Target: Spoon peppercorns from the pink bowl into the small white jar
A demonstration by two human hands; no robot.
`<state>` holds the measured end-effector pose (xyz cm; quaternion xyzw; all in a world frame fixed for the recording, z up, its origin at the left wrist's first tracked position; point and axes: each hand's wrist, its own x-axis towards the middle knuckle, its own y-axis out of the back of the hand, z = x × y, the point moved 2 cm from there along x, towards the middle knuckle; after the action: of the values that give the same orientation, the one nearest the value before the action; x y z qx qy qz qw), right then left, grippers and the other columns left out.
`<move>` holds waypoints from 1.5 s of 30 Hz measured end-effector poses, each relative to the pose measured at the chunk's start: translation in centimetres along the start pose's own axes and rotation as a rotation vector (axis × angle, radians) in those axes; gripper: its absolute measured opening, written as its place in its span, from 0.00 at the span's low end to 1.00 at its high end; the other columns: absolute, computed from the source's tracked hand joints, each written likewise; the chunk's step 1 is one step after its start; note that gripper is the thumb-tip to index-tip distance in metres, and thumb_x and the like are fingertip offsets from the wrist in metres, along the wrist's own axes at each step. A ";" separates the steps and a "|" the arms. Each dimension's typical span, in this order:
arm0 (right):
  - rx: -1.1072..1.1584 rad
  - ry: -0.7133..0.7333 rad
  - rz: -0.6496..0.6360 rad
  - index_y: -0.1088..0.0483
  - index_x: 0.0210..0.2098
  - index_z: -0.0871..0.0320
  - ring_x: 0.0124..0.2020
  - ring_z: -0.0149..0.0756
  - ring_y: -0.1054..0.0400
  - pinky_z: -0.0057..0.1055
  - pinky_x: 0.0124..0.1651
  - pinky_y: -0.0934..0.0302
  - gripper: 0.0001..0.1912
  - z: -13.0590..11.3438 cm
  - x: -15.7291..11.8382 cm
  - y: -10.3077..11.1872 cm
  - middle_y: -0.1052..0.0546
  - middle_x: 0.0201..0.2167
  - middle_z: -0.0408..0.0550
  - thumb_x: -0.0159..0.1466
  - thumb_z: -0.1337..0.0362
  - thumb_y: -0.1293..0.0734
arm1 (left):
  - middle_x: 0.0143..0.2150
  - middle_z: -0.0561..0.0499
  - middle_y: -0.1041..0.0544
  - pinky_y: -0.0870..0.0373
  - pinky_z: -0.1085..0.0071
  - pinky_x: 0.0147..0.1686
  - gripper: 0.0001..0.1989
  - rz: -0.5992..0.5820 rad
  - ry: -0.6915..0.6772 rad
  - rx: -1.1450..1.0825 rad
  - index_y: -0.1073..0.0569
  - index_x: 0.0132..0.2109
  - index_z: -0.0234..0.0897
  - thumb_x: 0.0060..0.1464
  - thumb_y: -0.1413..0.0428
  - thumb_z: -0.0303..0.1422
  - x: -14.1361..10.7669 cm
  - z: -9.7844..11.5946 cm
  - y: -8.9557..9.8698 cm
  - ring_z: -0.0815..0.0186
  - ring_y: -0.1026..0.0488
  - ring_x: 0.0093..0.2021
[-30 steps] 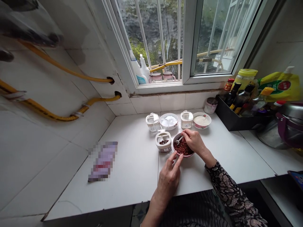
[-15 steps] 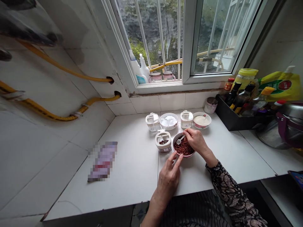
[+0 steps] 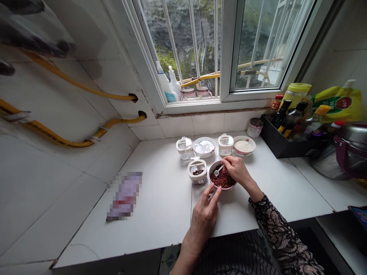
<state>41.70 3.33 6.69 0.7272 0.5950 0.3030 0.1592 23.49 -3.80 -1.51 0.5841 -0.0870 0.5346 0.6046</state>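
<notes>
My right hand [image 3: 235, 169] pinches the handle of a small white spoon [image 3: 218, 170] over a bowl [image 3: 211, 184] of dark red peppercorn-like bits. The spoon's tip is at the bits. My left hand [image 3: 207, 210] has its fingers apart, with fingertips at the bowl's near left rim. Left of this bowl is a clear jar [image 3: 197, 175] with a pale lid, holding some of the same dark bits. Behind stand another clear jar [image 3: 184, 148], a bowl of white grains [image 3: 204, 146], a third jar [image 3: 226, 144] and a bowl of cream-coloured powder [image 3: 244, 146].
A black box [image 3: 282, 147] of bottles stands at the right, beside a metal pot [image 3: 329, 162]. A small lidded jar [image 3: 255, 127] is by the wall. A blurred purple packet [image 3: 126, 195] lies on the white counter [image 3: 160, 214] at the left.
</notes>
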 end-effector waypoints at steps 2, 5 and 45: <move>0.017 -0.006 0.003 0.28 0.24 0.56 0.25 0.37 0.28 0.31 0.36 0.38 0.15 -0.1 0.0 0.0 0.22 0.20 0.46 0.67 0.68 0.38 | 0.64 0.39 0.32 0.19 0.67 0.49 0.36 0.002 0.008 -0.005 0.44 0.73 0.45 0.62 0.55 0.16 0.0 0.0 0.0 0.61 0.23 0.53; 0.038 -0.005 0.012 0.28 0.24 0.56 0.25 0.37 0.28 0.31 0.37 0.37 0.15 -0.1 0.0 -0.1 0.21 0.20 0.46 0.66 0.68 0.38 | 0.64 0.39 0.32 0.19 0.66 0.48 0.36 0.005 0.019 -0.007 0.44 0.73 0.46 0.62 0.55 0.17 -0.1 0.0 -0.1 0.61 0.23 0.53; 0.145 0.527 0.154 0.26 0.38 0.56 0.27 0.34 0.26 0.29 0.33 0.34 0.10 -2.9 -1.2 -1.5 0.19 0.28 0.47 0.71 0.64 0.39 | 0.63 0.37 0.32 0.19 0.65 0.49 0.36 0.020 -0.010 0.020 0.44 0.73 0.42 0.60 0.55 0.15 0.1 0.1 -0.1 0.59 0.24 0.56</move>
<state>38.57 2.13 7.69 0.6757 0.5791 0.4496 -0.0770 23.68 -3.82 -1.47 0.5920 -0.0904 0.5384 0.5929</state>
